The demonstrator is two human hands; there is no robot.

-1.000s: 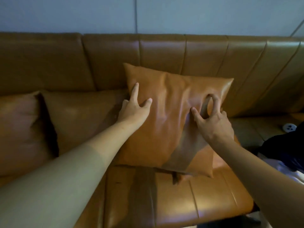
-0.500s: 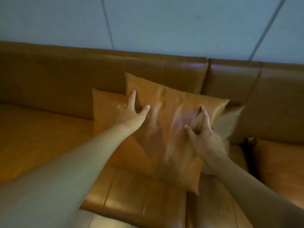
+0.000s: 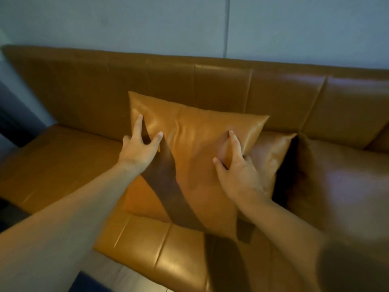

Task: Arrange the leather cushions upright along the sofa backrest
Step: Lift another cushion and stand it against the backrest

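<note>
A tan leather cushion (image 3: 195,144) leans upright against the sofa backrest (image 3: 221,85), its lower corner on the seat. My left hand (image 3: 139,150) grips its left edge with the fingers spread over the leather. My right hand (image 3: 235,167) pinches its right side, the leather bunched between thumb and fingers. A second leather cushion (image 3: 271,152) stands just behind and to the right of it, partly hidden. A darker third cushion (image 3: 336,178) fills the right side.
The sofa seat (image 3: 63,165) stretches bare to the left of the held cushion. A grey wall (image 3: 189,24) rises behind the backrest. The seat's front edge (image 3: 147,268) lies close below my arms, with floor beneath.
Both hands have carried the cushion left along the sofa while the view swung that way. The other cushions now lie to its right and the left sofa end shows.
</note>
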